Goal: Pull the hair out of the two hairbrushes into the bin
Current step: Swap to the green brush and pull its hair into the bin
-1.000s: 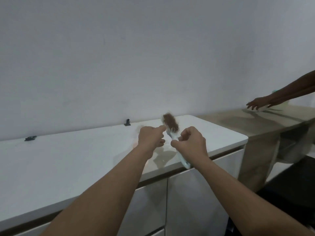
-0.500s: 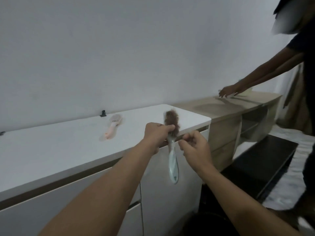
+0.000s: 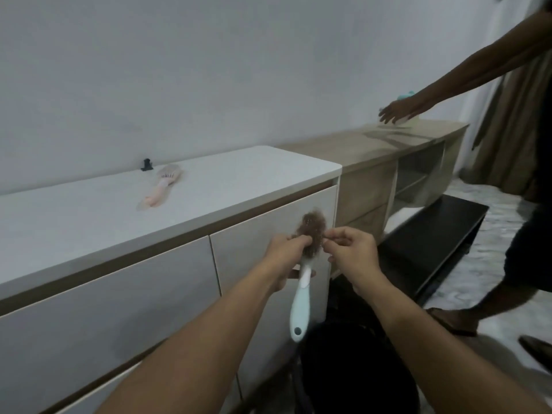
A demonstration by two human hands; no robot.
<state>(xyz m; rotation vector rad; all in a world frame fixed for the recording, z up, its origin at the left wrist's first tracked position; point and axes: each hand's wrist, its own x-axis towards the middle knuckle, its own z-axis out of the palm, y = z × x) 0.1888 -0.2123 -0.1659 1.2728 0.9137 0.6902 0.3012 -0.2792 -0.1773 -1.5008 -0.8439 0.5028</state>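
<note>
My left hand (image 3: 285, 258) grips the light blue hairbrush (image 3: 301, 300) at its neck, handle hanging down. A clump of brown hair (image 3: 312, 227) fills the brush head. My right hand (image 3: 351, 249) pinches at the right edge of that hair with thumb and fingertips. Below the brush, a black bin (image 3: 355, 363) stands on the floor beside the cabinet. A second, pink hairbrush (image 3: 161, 186) lies on the white cabinet top (image 3: 89, 216), apart from my hands.
A small black clip (image 3: 147, 164) sits at the wall behind the pink brush. Another person (image 3: 531, 249) stands at the right, a hand (image 3: 397, 110) reaching onto the wooden sideboard (image 3: 373, 144). A low black bench (image 3: 433, 234) lies on the floor.
My view has swung down and to the right, and both hands have carried the blue brush off the cabinet top to above the black bin. My right fingers have closed in on the hair.
</note>
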